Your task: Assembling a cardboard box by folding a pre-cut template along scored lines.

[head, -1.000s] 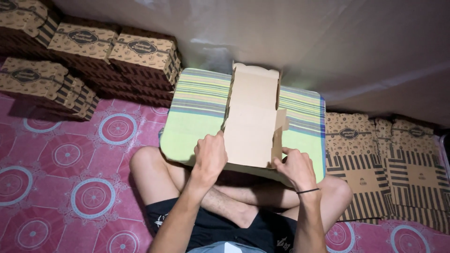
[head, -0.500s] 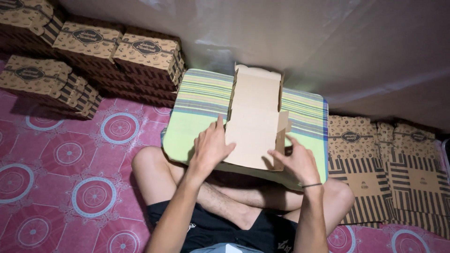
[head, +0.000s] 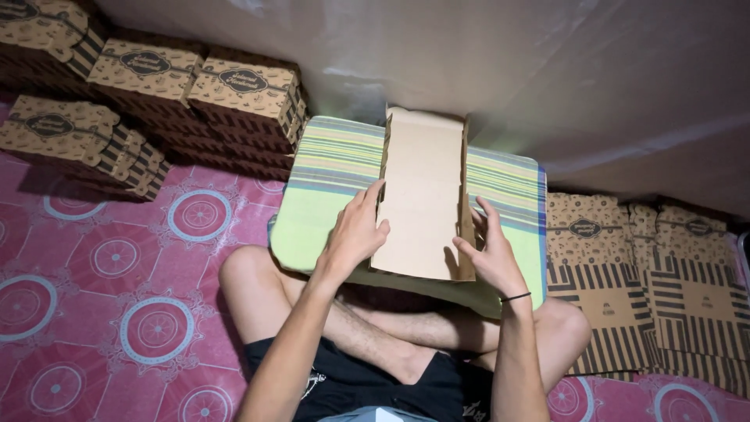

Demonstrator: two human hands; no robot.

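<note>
Pressing flat brown cardboard blank (head: 423,199) on striped cushion (head: 336,168); left hand (head: 355,234), right hand (head: 491,254) fingers apart on side flaps.

We see a striped green cushion (head: 328,195) on the lap. A brown cardboard box blank (head: 422,203) lies flat on it.

Brown cardboard box blank (head: 423,195), patterned boxes (head: 148,101) around
</note>
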